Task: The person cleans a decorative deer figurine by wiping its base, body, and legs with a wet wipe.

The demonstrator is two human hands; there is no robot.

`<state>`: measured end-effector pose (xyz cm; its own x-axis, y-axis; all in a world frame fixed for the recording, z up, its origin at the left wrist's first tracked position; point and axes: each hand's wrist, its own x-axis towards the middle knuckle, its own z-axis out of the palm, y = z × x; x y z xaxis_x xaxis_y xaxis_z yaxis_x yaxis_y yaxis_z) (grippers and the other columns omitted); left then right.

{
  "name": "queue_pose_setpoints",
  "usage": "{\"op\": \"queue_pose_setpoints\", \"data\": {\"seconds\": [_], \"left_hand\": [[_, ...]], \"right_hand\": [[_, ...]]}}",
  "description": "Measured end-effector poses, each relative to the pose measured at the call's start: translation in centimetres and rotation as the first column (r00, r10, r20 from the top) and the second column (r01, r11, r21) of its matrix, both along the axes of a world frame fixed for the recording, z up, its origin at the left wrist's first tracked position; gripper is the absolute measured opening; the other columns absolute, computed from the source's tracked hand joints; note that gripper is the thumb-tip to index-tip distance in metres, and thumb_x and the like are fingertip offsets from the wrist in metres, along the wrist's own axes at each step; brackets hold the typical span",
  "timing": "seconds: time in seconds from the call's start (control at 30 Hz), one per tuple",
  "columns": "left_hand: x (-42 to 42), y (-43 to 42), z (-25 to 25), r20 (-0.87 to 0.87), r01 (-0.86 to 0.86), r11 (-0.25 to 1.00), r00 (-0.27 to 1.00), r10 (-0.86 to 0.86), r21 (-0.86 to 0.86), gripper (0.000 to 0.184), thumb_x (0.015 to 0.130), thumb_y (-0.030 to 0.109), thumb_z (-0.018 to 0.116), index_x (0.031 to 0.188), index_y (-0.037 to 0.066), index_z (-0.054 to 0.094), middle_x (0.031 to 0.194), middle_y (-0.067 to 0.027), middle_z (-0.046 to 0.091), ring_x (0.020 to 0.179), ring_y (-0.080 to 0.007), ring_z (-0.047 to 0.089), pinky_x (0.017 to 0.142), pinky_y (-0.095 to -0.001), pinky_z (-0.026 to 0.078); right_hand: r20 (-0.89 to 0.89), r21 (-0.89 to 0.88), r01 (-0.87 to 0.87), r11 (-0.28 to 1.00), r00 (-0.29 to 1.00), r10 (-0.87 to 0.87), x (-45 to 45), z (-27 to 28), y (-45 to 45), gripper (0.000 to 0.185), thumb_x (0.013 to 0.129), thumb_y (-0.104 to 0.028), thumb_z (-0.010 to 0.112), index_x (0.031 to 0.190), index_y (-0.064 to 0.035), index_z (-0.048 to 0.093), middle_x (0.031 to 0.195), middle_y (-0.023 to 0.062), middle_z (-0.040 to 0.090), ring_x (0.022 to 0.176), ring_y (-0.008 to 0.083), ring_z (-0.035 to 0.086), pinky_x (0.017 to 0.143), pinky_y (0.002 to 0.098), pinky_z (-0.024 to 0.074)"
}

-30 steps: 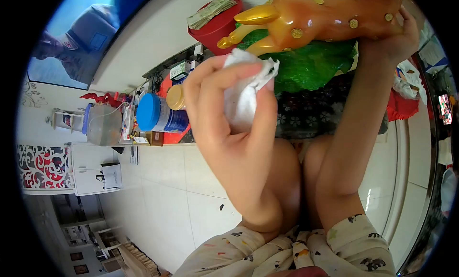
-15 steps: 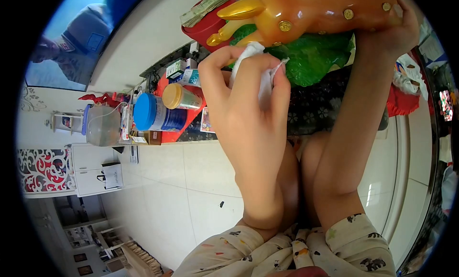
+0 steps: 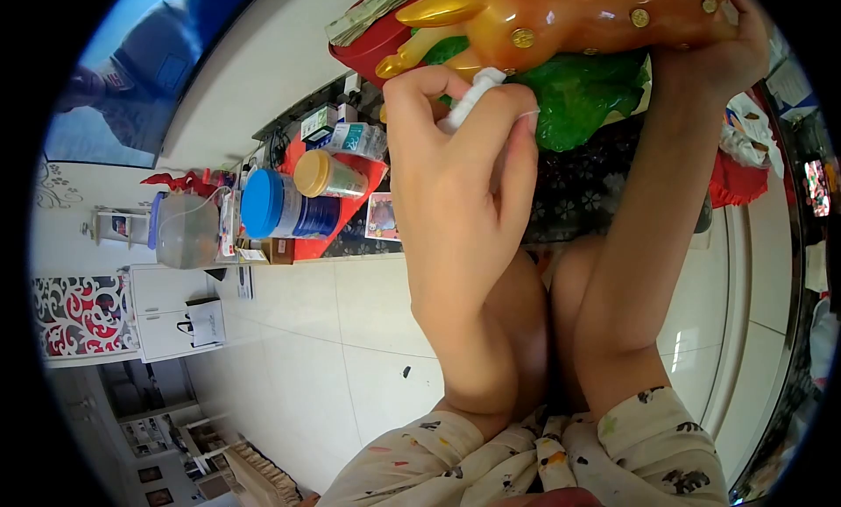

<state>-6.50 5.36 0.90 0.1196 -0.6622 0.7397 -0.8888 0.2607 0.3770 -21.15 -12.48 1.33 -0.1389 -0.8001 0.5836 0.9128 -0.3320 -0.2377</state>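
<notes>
In the head view, my left hand (image 3: 460, 170) is closed on a crumpled white tissue (image 3: 476, 97), which pokes out between the fingers. Right above it is a glossy orange animal figurine (image 3: 578, 21) with gold coin shapes on it and gold pointed parts at its left end. My right hand (image 3: 736, 47) grips the figurine's right end, its fingers partly hidden. Beneath the figurine lies a shiny green, leaf-like piece (image 3: 578, 100). Whether the tissue touches the figurine, I cannot tell.
The dark floral tabletop (image 3: 574, 196) carries a blue-lidded tub (image 3: 293, 207), a jar with a tan lid (image 3: 337, 176), small boxes (image 3: 319, 122) and a red container (image 3: 363, 56) topped with banknotes (image 3: 372, 12). At the far left stands a plastic container (image 3: 188, 231).
My left hand has shifted slightly right and its fingers have curled further around the tissue, so less of it shows. The right hand stays on the figurine.
</notes>
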Motion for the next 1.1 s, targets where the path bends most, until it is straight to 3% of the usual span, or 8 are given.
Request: {"op": "queue_pose_setpoints", "data": {"seconds": [0.2, 0.3, 0.4, 0.7, 0.8, 0.9, 1.03, 1.1], "left_hand": [[0.3, -0.4, -0.4, -0.020, 0.062, 0.998, 0.998, -0.062, 0.005, 0.009, 0.090, 0.003, 0.068, 0.099, 0.005, 0.070, 0.098, -0.0112, 0.048, 0.099, -0.0264, 0.046, 0.086, -0.0350, 0.041], [0.5, -0.5, -0.6, -0.016, 0.086, 0.996, 0.996, -0.086, 0.000, 0.007, 0.090, 0.003, 0.068, 0.097, 0.006, 0.069, 0.097, -0.0104, 0.046, 0.097, -0.0260, 0.047, 0.085, -0.0346, 0.041], [0.7, -0.5, -0.8, -0.029, 0.103, 0.995, 0.994, -0.103, -0.016, 0.007, 0.091, 0.002, 0.067, 0.096, 0.006, 0.069, 0.098, -0.0102, 0.045, 0.095, -0.0256, 0.047, 0.085, -0.0343, 0.041], [0.3, -1.0, -1.1, -0.012, 0.102, 0.994, 0.995, -0.102, -0.037, 0.010, 0.089, -0.002, 0.067, 0.095, 0.006, 0.068, 0.102, -0.0104, 0.043, 0.090, -0.0239, 0.049, 0.080, -0.0336, 0.044], [0.5, -0.8, -0.9, 0.070, 0.092, 0.996, 0.993, -0.091, 0.000, 0.010, 0.089, -0.002, 0.067, 0.093, 0.006, 0.069, 0.102, -0.0101, 0.043, 0.092, -0.0242, 0.049, 0.081, -0.0335, 0.045], [0.6, -1.1, -1.8, -0.063, 0.197, 0.978, 0.978, -0.201, -0.076, 0.006, 0.090, 0.000, 0.067, 0.091, 0.006, 0.069, 0.101, -0.0102, 0.047, 0.093, -0.0251, 0.050, 0.082, -0.0339, 0.045], [1.2, -0.7, -1.4, -0.111, -0.082, 0.948, 0.993, 0.050, -0.308, 0.010, 0.099, 0.007, 0.063, 0.089, 0.006, 0.067, 0.098, -0.0092, 0.056, 0.100, -0.0238, 0.051, 0.088, -0.0336, 0.042], [1.2, -0.3, -1.0, -0.110, -0.137, 0.947, 0.988, 0.109, -0.292, 0.011, 0.099, 0.008, 0.063, 0.090, 0.006, 0.067, 0.098, -0.0092, 0.056, 0.098, -0.0237, 0.051, 0.086, -0.0329, 0.042]], "right_hand": [[0.003, 0.039, -0.033, 0.999, 0.999, 0.033, -0.7, -0.2, -1.8, 0.045, 0.097, -0.028, 0.045, 0.120, 0.0065, 0.062, 0.109, 0.0188, 0.072, 0.096, 0.0325, 0.070, 0.091, 0.0443, 0.0576], [-0.030, 0.108, 0.078, 0.991, 0.997, -0.075, -0.4, 0.1, -1.6, 0.045, 0.097, -0.028, 0.045, 0.120, 0.0063, 0.062, 0.109, 0.0187, 0.072, 0.095, 0.0328, 0.070, 0.091, 0.0445, 0.0579], [0.014, 0.039, -0.044, 0.998, 0.999, 0.043, -0.3, 0.3, -1.0, 0.045, 0.097, -0.028, 0.046, 0.121, 0.0063, 0.062, 0.109, 0.0187, 0.072, 0.095, 0.0329, 0.070, 0.090, 0.0444, 0.0582], [-0.044, -0.038, 0.036, 0.999, 0.998, -0.038, -0.4, -0.2, -0.9, 0.045, 0.098, -0.029, 0.045, 0.120, 0.0058, 0.062, 0.108, 0.0178, 0.072, 0.095, 0.0316, 0.070, 0.091, 0.0448, 0.0572], [-0.031, 0.011, 0.057, 0.998, 0.998, -0.057, -0.4, 0.0, -0.7, 0.044, 0.097, -0.028, 0.045, 0.120, 0.0053, 0.062, 0.107, 0.0176, 0.072, 0.094, 0.0312, 0.070, 0.090, 0.0444, 0.0574], [-0.026, -0.060, 0.072, 0.996, 0.997, -0.074, 0.1, 0.1, 0.4, 0.043, 0.097, -0.028, 0.046, 0.120, 0.0051, 0.062, 0.107, 0.0175, 0.072, 0.094, 0.0309, 0.070, 0.090, 0.0443, 0.0576], [-0.024, -0.079, 0.060, 0.995, 0.998, -0.063, 0.2, 0.2, 0.3, 0.043, 0.097, -0.028, 0.046, 0.120, 0.0051, 0.062, 0.107, 0.0172, 0.072, 0.095, 0.0308, 0.070, 0.091, 0.0444, 0.0578], [-0.019, -0.061, 0.052, 0.997, 0.998, -0.053, 0.1, 0.1, 0.0, 0.043, 0.098, -0.028, 0.045, 0.120, 0.0050, 0.062, 0.107, 0.0171, 0.072, 0.095, 0.0308, 0.070, 0.092, 0.0445, 0.0575]]}}
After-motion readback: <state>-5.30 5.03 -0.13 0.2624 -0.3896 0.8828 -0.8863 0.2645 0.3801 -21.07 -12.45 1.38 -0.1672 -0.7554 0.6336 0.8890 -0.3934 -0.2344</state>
